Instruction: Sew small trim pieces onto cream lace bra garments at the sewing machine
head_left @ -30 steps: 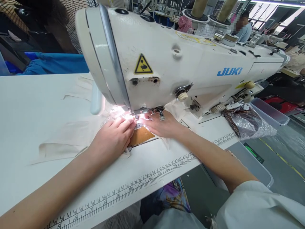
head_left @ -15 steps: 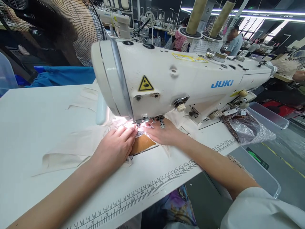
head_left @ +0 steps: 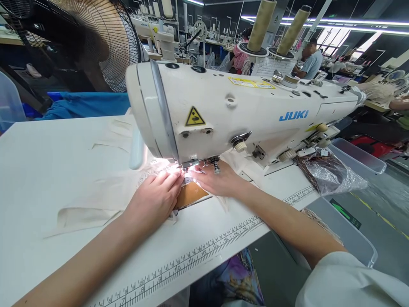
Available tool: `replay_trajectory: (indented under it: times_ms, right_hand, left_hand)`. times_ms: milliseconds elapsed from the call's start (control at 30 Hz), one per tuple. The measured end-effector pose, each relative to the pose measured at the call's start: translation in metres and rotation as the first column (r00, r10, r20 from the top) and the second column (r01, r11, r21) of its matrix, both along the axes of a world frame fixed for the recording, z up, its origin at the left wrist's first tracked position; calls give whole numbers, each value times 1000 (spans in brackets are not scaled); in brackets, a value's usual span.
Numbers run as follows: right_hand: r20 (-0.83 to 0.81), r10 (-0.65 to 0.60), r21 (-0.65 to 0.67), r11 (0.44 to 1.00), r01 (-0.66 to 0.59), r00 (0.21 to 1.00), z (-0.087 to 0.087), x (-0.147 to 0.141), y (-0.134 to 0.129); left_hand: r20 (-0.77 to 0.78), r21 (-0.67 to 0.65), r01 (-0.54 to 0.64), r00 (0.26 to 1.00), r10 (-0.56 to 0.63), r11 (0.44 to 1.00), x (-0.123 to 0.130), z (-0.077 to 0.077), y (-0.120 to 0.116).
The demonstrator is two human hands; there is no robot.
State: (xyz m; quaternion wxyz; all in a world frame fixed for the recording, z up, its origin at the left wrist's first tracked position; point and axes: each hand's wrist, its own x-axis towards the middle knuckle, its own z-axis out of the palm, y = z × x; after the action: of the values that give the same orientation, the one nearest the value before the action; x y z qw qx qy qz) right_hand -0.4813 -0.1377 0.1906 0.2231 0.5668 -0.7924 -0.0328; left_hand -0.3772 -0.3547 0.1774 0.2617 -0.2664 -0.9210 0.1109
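A white sewing machine (head_left: 204, 106) stands over the table, its lit needle area low at the centre. Pale thin fabric (head_left: 92, 207) with a lace part lies across the table and runs under the machine head. My left hand (head_left: 159, 192) rests on the fabric just left of the needle area, fingers together and pressing on its edge. On the other side, my right hand (head_left: 219, 178) is closed at the fabric, its fingertips beside the presser foot and partly behind machine parts. Between the hands shows a brown plate (head_left: 191, 195).
A black fan (head_left: 105, 42) stands at the back left. A ruler strip (head_left: 204, 256) runs along the table's front edge. Plastic-wrapped brown material (head_left: 332, 175) lies right of the machine, near clear bins (head_left: 358, 155). A person (head_left: 311, 62) sits in the background.
The view has shifted slightly, so the machine appears a little lower. Both hands stay almost in the same place on the fabric.
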Motion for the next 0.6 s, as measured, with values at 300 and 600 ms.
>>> replay_trajectory:
  times_ms: [300, 600]
  right_hand:
    - [25, -31, 14, 999, 30, 999, 3, 3, 0]
    - [10, -50, 41, 998, 49, 999, 4, 5, 0]
  left_hand:
    - [6, 10, 18, 1000, -18, 1000, -1, -1, 0]
    - [-18, -8, 31, 999, -31, 999, 0, 3, 0]
